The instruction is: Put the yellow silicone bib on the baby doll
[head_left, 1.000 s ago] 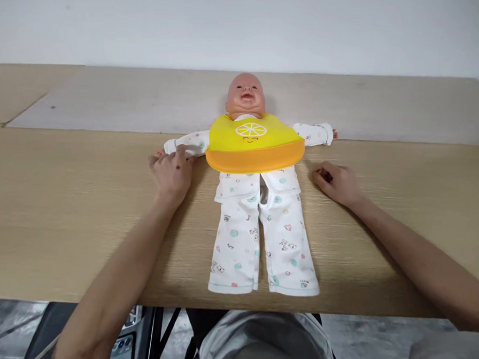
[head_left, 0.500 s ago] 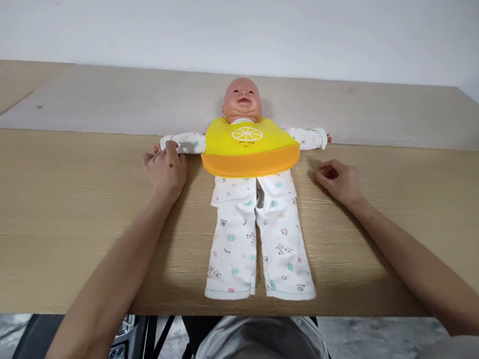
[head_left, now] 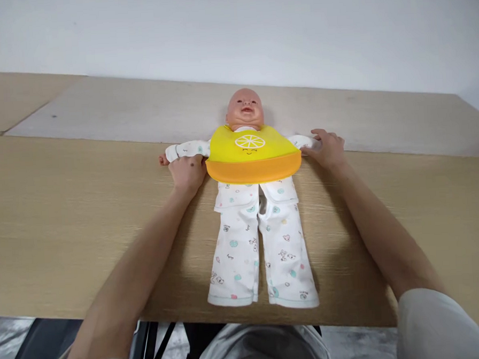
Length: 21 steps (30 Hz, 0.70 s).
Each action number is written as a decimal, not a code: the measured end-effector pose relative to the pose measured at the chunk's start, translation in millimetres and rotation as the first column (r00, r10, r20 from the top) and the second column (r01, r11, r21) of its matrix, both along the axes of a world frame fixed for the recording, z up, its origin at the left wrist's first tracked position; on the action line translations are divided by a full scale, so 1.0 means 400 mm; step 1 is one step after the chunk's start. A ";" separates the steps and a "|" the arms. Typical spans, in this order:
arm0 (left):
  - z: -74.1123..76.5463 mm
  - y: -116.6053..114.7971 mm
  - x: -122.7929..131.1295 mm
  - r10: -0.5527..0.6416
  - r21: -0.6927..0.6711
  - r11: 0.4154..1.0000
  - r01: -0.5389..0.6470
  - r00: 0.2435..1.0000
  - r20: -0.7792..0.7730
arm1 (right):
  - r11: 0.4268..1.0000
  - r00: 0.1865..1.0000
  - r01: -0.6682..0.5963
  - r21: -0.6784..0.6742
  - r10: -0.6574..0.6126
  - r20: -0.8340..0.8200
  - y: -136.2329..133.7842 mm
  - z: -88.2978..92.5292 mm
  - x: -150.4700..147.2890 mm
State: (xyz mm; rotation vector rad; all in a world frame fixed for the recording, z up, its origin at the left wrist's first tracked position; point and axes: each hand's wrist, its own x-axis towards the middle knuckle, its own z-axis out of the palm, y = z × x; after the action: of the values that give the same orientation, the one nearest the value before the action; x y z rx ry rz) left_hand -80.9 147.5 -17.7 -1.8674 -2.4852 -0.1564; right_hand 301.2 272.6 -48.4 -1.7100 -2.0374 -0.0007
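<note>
A bald vinyl baby doll [head_left: 244, 108], dressed in a white cotton suit printed with small coloured motifs [head_left: 235, 244], is laid on its back on a light wood-grain table [head_left: 66, 237], with its head towards the far side and its trouser cuffs close to the near edge. A yellow-and-orange silicone bib bearing a citrus-slice design [head_left: 253, 146] is worn over the chest. The left hand [head_left: 188, 174] is laid over the doll's nearer white sleeve [head_left: 185, 149], just beside the bib, and the right hand [head_left: 325, 150] is placed on the opposite white sleeve [head_left: 301, 141], touching the bib's edge. The fingers of both hands are curved onto the cloth, but whether it is clamped cannot be told. A pale grey board [head_left: 139, 107] is seen beyond the doll's head, against a white wall [head_left: 231, 30]
</note>
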 end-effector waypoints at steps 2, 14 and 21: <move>-0.006 -0.009 -0.002 0.008 0.016 1.000 -0.008 1.000 0.002 | 0.998 1.000 0.024 0.064 -0.025 0.009 -0.006 -0.019 0.011; -0.028 -0.153 0.046 -0.242 -0.039 0.969 0.245 0.968 0.066 | 0.911 0.927 -0.373 0.176 0.355 0.123 -0.324 -0.028 -0.038; -0.030 -0.135 0.035 -0.314 0.041 0.949 0.313 0.923 0.223 | 0.905 0.906 -0.413 -0.102 0.420 0.051 -0.311 -0.010 -0.072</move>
State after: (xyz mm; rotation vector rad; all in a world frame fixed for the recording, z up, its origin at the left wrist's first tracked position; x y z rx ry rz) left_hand -66.7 93.3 -29.7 -2.3581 -2.2856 -0.4043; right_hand 272.3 148.3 -52.6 -1.3028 -2.4529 0.1730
